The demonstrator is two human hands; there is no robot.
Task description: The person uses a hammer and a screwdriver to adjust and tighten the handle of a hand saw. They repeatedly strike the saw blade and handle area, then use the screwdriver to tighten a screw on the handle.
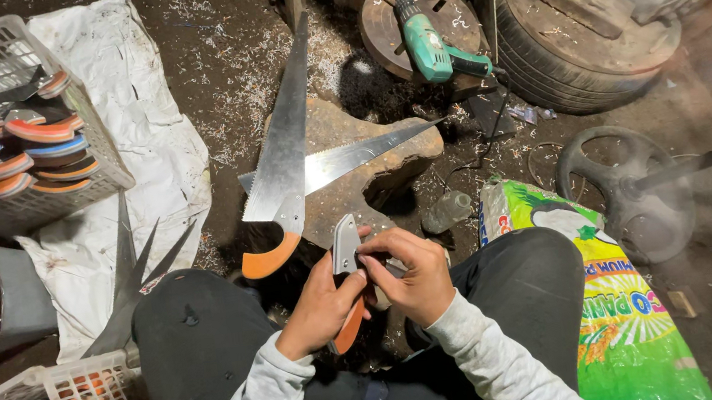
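A saw handle [348, 293] is held over the lap, between the knees, above the shaving-strewn floor [220, 54]. It is gripped low by the left hand [320, 308], which is closed around its orange end, while its grey upper part is pinched by the fingers of the right hand [415, 276], also closed on it. The piece is seen as a short curved body, grey above and orange below, with no blade clearly fitted; the join is hidden by the fingers.

It is judged to be light, stiff and fairly easy to grip, the orange part probably being rubbery; it is best taken around that end, well away from any metal edge.

On the floor just ahead, two finished saws are crossed on a wooden block [354, 182]: one saw [283, 159] with an orange handle, and a second blade [351, 157] lying beneath it. A green drill [429, 44] rests further back. Baskets [24, 150] of orange handles stand at the left edge.
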